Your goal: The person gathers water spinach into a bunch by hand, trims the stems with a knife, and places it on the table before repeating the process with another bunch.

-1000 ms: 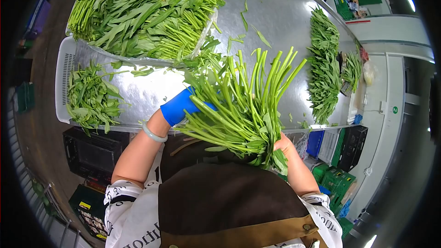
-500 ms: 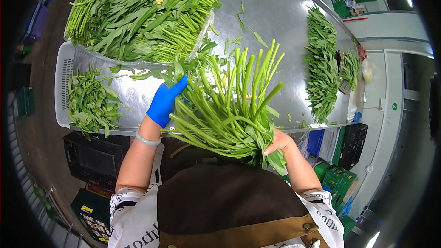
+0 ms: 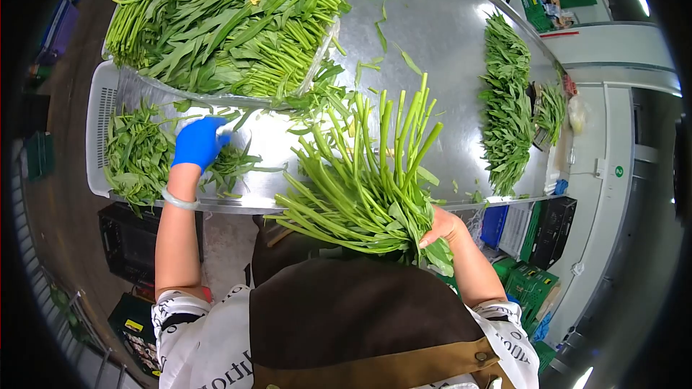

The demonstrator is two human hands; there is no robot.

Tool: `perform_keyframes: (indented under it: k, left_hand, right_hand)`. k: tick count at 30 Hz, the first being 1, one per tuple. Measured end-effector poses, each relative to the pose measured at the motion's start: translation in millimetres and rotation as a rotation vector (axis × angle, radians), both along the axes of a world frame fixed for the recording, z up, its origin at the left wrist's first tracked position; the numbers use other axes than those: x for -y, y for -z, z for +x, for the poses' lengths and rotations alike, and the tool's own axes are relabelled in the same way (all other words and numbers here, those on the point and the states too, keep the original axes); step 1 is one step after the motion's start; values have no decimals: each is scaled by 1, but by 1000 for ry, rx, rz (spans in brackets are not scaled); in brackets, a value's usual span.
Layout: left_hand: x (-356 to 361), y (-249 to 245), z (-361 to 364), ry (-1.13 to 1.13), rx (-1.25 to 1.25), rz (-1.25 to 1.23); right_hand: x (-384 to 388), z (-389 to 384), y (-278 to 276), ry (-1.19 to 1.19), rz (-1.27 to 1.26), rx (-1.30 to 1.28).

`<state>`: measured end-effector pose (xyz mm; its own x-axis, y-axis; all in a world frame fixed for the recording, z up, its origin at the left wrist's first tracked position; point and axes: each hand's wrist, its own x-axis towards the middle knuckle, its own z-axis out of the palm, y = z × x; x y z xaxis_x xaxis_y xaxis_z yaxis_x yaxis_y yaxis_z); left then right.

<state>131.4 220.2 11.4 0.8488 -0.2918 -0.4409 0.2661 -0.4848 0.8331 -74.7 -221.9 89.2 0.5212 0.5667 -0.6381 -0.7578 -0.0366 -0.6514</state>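
My right hand (image 3: pixel 442 229) is closed around the leafy end of a thick bunch of water spinach (image 3: pixel 367 187), held in front of my apron. Its cut stems fan up and to the left, over the table's near edge. My left hand (image 3: pixel 198 144), in a blue glove, is over the near left of the table, beside a heap of loose leaves (image 3: pixel 137 151). Some loose leafy pieces (image 3: pixel 234 162) trail from under it; the glove's fingers are partly blurred and seem closed on them.
A large stack of water spinach (image 3: pixel 231 29) lies in a plastic-lined white crate (image 3: pixel 101 115) at the left. A neat row of bunches (image 3: pixel 506 101) lies on the metal table (image 3: pixel 440 50) at the right. Black crates (image 3: pixel 126 248) stand below the table at left, green crates (image 3: pixel 530 288) at right.
My left hand has left the bunch and moved left toward the loose heap, with leafy pieces now trailing near it. My right hand still holds the bunch in nearly the same place.
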Motion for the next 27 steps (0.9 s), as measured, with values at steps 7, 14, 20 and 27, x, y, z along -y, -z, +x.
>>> perform_keyframes:
  k: [7,14,20,27]
  left_hand:
    - [78,-98,-14,459,-78,-484]
    - [86,-81,-30,802,98,-269]
    - [105,-77,-47,722,154,-120]
    - [110,-58,-64,370,511,-341]
  right_hand:
    - [-18,14,-9,-9,-51,38]
    - [-19,5,-3,82,-130,51]
    - [-22,10,-11,-10,-128,69]
    - [-23,14,-10,-12,-166,127]
